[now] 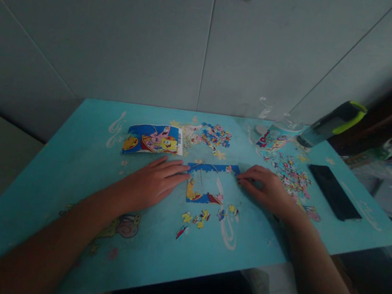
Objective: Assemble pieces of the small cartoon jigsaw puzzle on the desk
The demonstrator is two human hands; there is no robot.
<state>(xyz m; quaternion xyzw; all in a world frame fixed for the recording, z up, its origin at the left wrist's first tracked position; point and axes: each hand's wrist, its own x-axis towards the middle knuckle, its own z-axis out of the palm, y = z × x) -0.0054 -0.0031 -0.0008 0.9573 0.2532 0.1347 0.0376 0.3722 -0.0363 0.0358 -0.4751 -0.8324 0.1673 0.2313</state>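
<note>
View from my head over the blue table [69, 157], with a half-built puzzle frame [211, 169] lying between my two hands. The frame is only a thin ring of joined pieces, its middle open to the table, so the chief risk, as I judge it, is that a sideways push from either hand buckles the ring and pulls its joints apart. Uneven pressure, with one hand sliding and the other merely resting, would cause this. A second risk is that my forearms sweep the loose pieces [204, 215] just in front of the frame toward the near edge. My right wrist could likewise scatter the pile of pieces [291, 173] lying beside it. My left hand [156, 180] lies flat, palm down, fingers stretched and close together. Its fingertips touch the frame's left side and it holds nothing. My right hand [266, 189] also lies low and fairly flat, with its fingers extended toward the frame's upper right corner and touching it there. I cannot tell whether a single piece sits under those fingertips. The reference picture [153, 139] lies beyond my left hand, clear of it. The phone [334, 192] rests well to the right.
</note>
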